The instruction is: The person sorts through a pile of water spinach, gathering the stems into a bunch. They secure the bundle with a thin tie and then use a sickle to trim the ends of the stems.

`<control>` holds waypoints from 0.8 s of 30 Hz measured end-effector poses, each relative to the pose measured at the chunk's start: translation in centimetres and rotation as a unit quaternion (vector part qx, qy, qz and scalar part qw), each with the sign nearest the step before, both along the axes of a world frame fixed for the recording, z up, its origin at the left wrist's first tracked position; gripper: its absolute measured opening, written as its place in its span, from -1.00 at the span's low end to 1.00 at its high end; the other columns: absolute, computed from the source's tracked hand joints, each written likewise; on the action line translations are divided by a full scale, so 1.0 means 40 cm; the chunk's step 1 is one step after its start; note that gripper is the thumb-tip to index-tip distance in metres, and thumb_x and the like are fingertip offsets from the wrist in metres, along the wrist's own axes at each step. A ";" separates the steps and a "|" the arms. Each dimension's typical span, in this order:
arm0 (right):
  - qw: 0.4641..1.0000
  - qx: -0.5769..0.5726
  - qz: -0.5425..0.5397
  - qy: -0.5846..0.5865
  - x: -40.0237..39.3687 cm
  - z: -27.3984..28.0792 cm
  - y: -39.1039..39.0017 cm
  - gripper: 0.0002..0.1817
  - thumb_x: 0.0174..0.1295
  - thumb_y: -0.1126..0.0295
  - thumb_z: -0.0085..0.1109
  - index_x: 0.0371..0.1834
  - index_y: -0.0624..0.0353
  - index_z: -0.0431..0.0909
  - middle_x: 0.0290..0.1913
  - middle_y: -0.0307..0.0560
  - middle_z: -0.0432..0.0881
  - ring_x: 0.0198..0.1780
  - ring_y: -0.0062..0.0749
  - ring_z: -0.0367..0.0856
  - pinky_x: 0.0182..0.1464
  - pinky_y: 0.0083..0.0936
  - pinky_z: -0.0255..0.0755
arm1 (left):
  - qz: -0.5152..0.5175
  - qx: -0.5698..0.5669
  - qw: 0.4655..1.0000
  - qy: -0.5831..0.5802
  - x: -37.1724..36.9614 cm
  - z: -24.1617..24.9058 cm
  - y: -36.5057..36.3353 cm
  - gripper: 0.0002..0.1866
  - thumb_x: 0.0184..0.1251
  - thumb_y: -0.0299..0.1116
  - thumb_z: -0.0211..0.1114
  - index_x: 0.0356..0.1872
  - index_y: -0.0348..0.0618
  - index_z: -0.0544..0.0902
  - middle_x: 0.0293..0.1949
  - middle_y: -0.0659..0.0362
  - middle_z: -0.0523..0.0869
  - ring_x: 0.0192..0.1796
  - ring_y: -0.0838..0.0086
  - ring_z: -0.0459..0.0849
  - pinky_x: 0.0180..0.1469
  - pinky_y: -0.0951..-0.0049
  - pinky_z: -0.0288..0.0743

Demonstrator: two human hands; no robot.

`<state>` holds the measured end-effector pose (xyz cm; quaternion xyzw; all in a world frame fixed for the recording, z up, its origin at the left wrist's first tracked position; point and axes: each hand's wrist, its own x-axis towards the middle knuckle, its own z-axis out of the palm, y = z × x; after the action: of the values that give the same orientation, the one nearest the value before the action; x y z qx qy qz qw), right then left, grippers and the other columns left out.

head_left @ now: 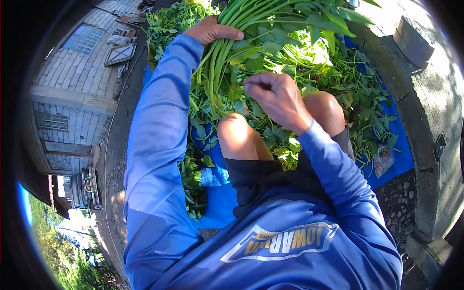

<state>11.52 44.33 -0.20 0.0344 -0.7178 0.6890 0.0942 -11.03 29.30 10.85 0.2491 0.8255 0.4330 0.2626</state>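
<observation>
My left hand (215,31) is closed around a bunch of long-stemmed leafy greens (220,63) that look like water spinach. The leaves fan out to the upper right, and the cut stem ends hang down towards my left knee. Just right of those stems, my right hand (280,99) is above my knees with thumb and fingers pinched together. Whatever lies in that pinch, if anything, is too small to make out. Beneath both hands spreads a heap of loose greens (357,92), with some yellowed leaves among them.
A blue tarp (217,205) lies under the heap. On its right edge sits a clear plastic bag (383,161) with small reddish things inside. A concrete ledge (430,106) runs along the right. At the left are a block wall (72,72) and a parked vehicle (87,186).
</observation>
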 end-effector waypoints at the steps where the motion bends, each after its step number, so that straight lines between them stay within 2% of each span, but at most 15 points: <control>1: 1.000 -0.003 -0.015 -0.022 -0.039 -0.001 -0.019 -0.73 0.35 0.31 0.38 -0.06 0.30 0.80 -0.36 0.02 0.80 -0.29 -0.43 0.74 -0.21 -0.42 0.60 | 0.007 0.023 1.000 0.004 0.009 -0.003 0.014 -0.44 0.07 -0.26 0.71 0.11 -0.27 0.79 -0.14 0.10 0.88 -0.17 0.39 0.85 0.00 0.35 0.76; 4: 0.979 -0.183 0.028 -0.086 -0.117 -0.026 -0.079 -0.72 0.35 0.29 0.42 -0.05 0.28 0.82 -0.32 -0.11 0.81 -0.30 -0.51 0.72 -0.23 -0.45 0.59 | 0.022 0.070 0.997 0.035 0.034 0.004 0.047 -0.48 0.07 -0.28 0.72 0.08 -0.24 0.81 -0.20 0.12 0.88 -0.20 0.39 0.85 -0.02 0.35 0.75; 7: 0.947 -0.309 -0.032 -0.083 -0.116 -0.068 -0.107 -0.75 0.44 0.28 0.41 0.02 0.20 0.80 -0.24 -0.27 0.78 -0.29 -0.58 0.68 -0.30 -0.55 0.57 | 0.045 0.075 0.995 0.046 0.030 0.001 0.057 -0.49 0.07 -0.26 0.72 0.04 -0.27 0.82 -0.20 0.09 0.87 -0.23 0.40 0.84 -0.03 0.35 0.74; 8: 0.920 -0.380 -0.021 -0.095 -0.105 -0.091 -0.104 -0.82 0.50 0.30 0.36 0.03 0.11 0.71 -0.11 -0.27 0.78 -0.17 -0.58 0.71 -0.18 -0.53 0.59 | 0.055 0.090 0.994 0.040 0.019 -0.010 0.054 -0.50 0.08 -0.25 0.72 0.03 -0.28 0.81 -0.21 0.09 0.87 -0.24 0.40 0.84 -0.05 0.34 0.74; 10: 0.874 -0.481 0.030 -0.059 -0.086 -0.137 -0.086 -0.88 0.54 0.33 0.30 -0.01 0.09 0.64 -0.08 -0.24 0.76 -0.16 -0.57 0.68 -0.11 -0.49 0.55 | 0.070 0.119 0.990 0.028 0.002 -0.026 0.056 -0.51 0.09 -0.23 0.72 -0.01 -0.31 0.81 -0.23 0.08 0.86 -0.27 0.40 0.83 -0.08 0.33 0.74; 11: 0.847 -0.528 0.054 -0.038 -0.076 -0.157 -0.070 -0.91 0.56 0.35 0.28 -0.04 0.08 0.60 -0.07 -0.22 0.76 -0.16 -0.57 0.66 -0.08 -0.47 0.52 | 0.073 0.143 0.987 0.011 -0.005 -0.031 0.051 -0.56 0.14 -0.26 0.70 -0.01 -0.24 0.80 -0.26 0.14 0.84 -0.30 0.42 0.81 -0.15 0.34 0.74; 13: 0.819 -0.566 0.089 -0.027 -0.051 -0.196 -0.037 -0.95 0.59 0.38 0.23 -0.07 0.03 0.56 -0.09 -0.23 0.72 -0.17 -0.58 0.64 -0.06 -0.48 0.48 | 0.078 0.191 0.978 -0.027 0.022 -0.013 0.054 -0.65 0.23 -0.33 0.66 0.01 -0.10 0.78 -0.32 0.25 0.80 -0.37 0.47 0.79 -0.31 0.37 0.73; 15: 0.807 -0.583 0.088 -0.022 -0.027 -0.233 0.005 -0.96 0.59 0.39 0.23 -0.08 0.03 0.57 -0.13 -0.24 0.71 -0.19 -0.57 0.64 -0.09 -0.48 0.50 | 0.158 0.181 0.971 -0.006 0.004 -0.018 0.048 -0.67 0.18 -0.24 0.72 -0.12 -0.14 0.83 -0.31 0.22 0.82 -0.31 0.42 0.77 -0.22 0.29 0.67; 16: 0.820 -0.565 0.086 -0.026 -0.004 -0.230 0.037 -0.94 0.58 0.39 0.26 -0.10 0.01 0.56 -0.15 -0.27 0.69 -0.22 -0.58 0.64 -0.13 -0.53 0.51 | 0.150 0.145 0.974 0.087 -0.013 -0.030 0.031 -0.52 0.10 -0.19 0.71 -0.04 -0.29 0.80 -0.27 0.12 0.84 -0.29 0.42 0.82 -0.16 0.35 0.76; 17: 0.838 -0.540 0.036 -0.071 0.021 -0.237 0.074 -0.88 0.56 0.37 0.28 0.02 0.11 0.59 -0.12 -0.19 0.72 -0.16 -0.54 0.71 -0.11 -0.51 0.59 | 0.148 0.107 0.969 0.164 -0.043 -0.030 0.025 -0.55 0.12 -0.17 0.71 -0.08 -0.26 0.80 -0.29 0.13 0.83 -0.32 0.42 0.81 -0.18 0.36 0.75; 19: 0.841 -0.521 -0.107 -0.093 0.095 -0.249 0.182 -0.71 0.55 0.33 0.31 0.20 0.20 0.58 -0.03 -0.09 0.74 -0.02 -0.42 0.78 -0.04 -0.42 0.67 | 0.161 0.143 0.977 0.012 0.010 -0.004 0.056 -0.53 0.18 -0.18 0.68 0.02 -0.26 0.79 -0.23 0.11 0.84 -0.29 0.39 0.83 -0.17 0.34 0.76; 20: 0.875 -0.417 -0.216 -0.118 0.139 -0.275 0.237 -0.53 0.50 0.28 0.34 0.35 0.28 0.51 0.09 0.04 0.74 0.07 -0.28 0.80 0.01 -0.29 0.70 | 0.134 0.164 0.976 -0.055 0.056 0.011 0.079 -0.51 0.23 -0.24 0.65 0.11 -0.27 0.75 -0.12 0.09 0.85 -0.23 0.38 0.85 -0.15 0.32 0.78; 21: 0.929 -0.131 -0.339 -0.071 0.176 -0.405 0.293 -0.48 0.42 0.29 0.36 0.36 0.30 0.52 0.09 0.13 0.74 0.03 -0.20 0.80 0.04 -0.26 0.68 | 0.091 0.160 0.981 0.063 0.008 0.002 0.061 -0.49 0.25 -0.27 0.64 0.16 -0.30 0.73 -0.01 0.04 0.85 -0.10 0.34 0.87 -0.03 0.32 0.76; 23: 0.909 0.126 -0.366 -0.153 0.320 -0.416 0.310 -0.54 0.36 0.30 0.33 0.26 0.32 0.64 0.02 0.20 0.76 0.03 -0.12 0.80 0.09 -0.24 0.65 | 0.068 0.030 0.961 0.265 -0.054 0.004 0.026 -0.45 0.26 -0.26 0.62 0.21 -0.32 0.71 0.07 0.04 0.85 0.00 0.29 0.86 0.07 0.32 0.70; 24: 0.921 0.143 -0.301 -0.202 0.369 -0.419 0.310 -0.69 0.33 0.35 0.29 0.04 0.28 0.76 -0.09 0.18 0.77 -0.01 -0.02 0.79 0.08 -0.18 0.64 | 0.049 -0.010 0.954 0.296 -0.037 0.006 0.037 -0.44 0.23 -0.26 0.62 0.21 -0.32 0.70 0.05 0.02 0.85 0.00 0.27 0.86 0.09 0.31 0.69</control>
<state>26.27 56.72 -16.97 -0.3100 -0.7889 0.5108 0.1436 -12.50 30.80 11.09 0.3229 0.8815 0.3442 -0.0122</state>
